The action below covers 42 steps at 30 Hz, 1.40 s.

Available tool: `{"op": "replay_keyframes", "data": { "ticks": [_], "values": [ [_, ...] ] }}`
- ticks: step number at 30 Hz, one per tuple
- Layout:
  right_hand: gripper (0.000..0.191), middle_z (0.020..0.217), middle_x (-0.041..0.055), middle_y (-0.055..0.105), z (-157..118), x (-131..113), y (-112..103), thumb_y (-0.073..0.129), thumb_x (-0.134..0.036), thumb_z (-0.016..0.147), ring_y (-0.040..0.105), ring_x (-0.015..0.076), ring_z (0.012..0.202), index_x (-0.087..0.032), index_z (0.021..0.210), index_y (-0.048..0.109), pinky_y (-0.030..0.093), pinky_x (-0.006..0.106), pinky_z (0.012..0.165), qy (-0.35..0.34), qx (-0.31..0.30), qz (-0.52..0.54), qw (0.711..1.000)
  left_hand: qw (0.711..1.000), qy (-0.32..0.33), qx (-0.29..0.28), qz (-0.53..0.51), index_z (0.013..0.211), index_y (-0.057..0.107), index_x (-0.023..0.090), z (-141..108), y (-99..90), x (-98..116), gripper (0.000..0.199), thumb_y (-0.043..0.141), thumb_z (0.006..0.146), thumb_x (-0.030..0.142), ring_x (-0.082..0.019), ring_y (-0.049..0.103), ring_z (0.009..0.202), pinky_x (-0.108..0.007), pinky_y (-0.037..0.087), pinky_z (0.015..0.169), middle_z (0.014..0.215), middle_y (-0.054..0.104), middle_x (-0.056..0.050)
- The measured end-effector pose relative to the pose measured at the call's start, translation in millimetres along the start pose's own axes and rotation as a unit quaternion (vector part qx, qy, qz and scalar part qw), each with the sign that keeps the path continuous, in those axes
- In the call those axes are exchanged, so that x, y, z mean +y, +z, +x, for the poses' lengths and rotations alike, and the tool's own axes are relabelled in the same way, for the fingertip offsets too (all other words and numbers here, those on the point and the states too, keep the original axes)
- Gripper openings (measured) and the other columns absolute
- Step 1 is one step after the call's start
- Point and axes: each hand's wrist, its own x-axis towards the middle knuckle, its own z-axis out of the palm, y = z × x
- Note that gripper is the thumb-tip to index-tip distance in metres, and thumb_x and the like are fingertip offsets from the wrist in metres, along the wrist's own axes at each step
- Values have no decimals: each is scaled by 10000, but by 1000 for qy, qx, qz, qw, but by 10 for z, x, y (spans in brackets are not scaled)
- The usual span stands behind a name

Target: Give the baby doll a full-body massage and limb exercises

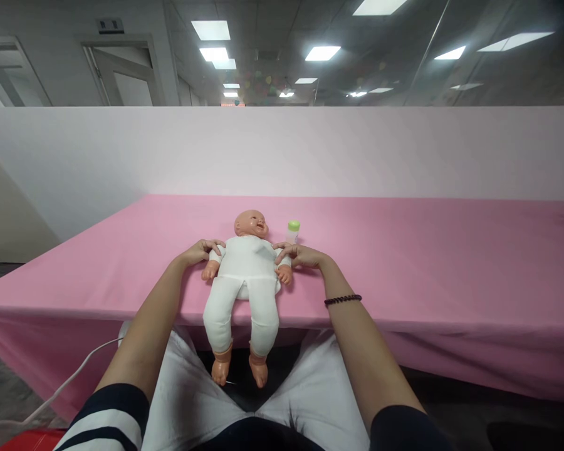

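The doll point(249, 257) lies mid-frame, legs over the bench point(427, 263) edge. Left hand point(201, 251) and right hand point(303, 255) rest half-curled fingers on its arms, grip unclear; best to press lightly, evenly.

Before you, the baby doll with a white cloth body point(248, 260) looks soft and matt, faintly creased, while its round tan head point(247, 223) and tan feet point(221, 369) are smooth plastic with a glossy sheen. Your bench wears a pink cloth cover point(427, 263), matt and mostly smooth. The small translucent bottle point(292, 237) and its light green lid point(294, 224) look like plastic. Your dark coiled bracelet point(343, 300) shines slightly.
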Motion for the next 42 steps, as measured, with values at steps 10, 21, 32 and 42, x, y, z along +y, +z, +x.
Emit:
{"op": "replay_keyframes", "data": {
  "ticks": [10, 21, 32, 42],
  "values": [
    [767, 1399, 72, 625, 52, -33, 77, 767, -376, 838, 672, 243, 1168, -369, 1522, 419, 577, 470, 1005, -1, 138, 187, 973, 996, 9, 84, -4, 945, 765, 178, 26, 47, -72, 465, 713, 820, 623, -231, 680, 884, -353, 518, 865, 975, 763, -101],
    [676, 1682, 76, 296, 276, 152, 199, 617, -462, 936, 322, 248, 1544, -289, 1538, 363, 294, 496, 1257, 10, 286, 14, 958, 920, -91, 268, 271, 647, 638, 182, 141, 210, -133, 496, 514, 903, 589, -170, 486, 585, -303, 304, 587, 571, 547, -19],
    [529, 1645, 33, 389, 342, 232, 188, 606, -463, 936, 421, 276, 1479, -296, 1432, 531, 327, 493, 1240, 37, 283, 25, 958, 904, -131, 264, 310, 821, 731, 194, 152, 244, -87, 456, 490, 915, 569, -218, 591, 703, -304, 325, 629, 708, 660, -46],
    [638, 1577, 60, 473, 409, 290, 142, 627, -455, 882, 495, 271, 1417, -310, 1482, 466, 420, 472, 1177, 81, 316, 85, 942, 921, -136, 267, 251, 688, 656, 190, 182, 206, -106, 401, 559, 869, 534, -228, 585, 671, -317, 346, 638, 623, 612, -49]
  ]
}}
